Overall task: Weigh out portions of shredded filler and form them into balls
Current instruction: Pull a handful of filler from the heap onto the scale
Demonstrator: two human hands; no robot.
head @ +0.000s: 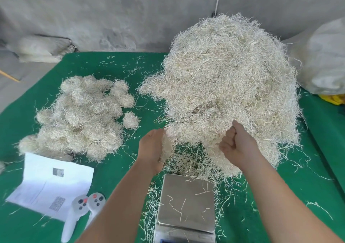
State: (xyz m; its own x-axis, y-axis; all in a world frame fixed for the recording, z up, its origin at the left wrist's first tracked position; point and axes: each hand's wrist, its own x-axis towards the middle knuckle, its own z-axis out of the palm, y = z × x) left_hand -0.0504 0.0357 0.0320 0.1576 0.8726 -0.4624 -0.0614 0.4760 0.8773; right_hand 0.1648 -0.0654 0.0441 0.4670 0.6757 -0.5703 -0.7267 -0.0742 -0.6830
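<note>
scale (186,203) first, nearest you: its steel plate carries only a few stray strands, so no portion sits on it yet. just beyond it your left hand (152,149) is curled round a small tuft of shredded filler (167,149), and your right hand (236,145) has its fingers curled in at the near edge of the big loose heap (229,85); whether it pinches strands i cannot tell. you look to be at the gathering step, pulling a fresh portion free. next, i judge, you need to lift that tuft clear of the heap and set it on the plate without trailing strands bridging to the green cloth (130,168). farther left, the finished balls (80,119) lie piled, well apart from the heap.
</note>
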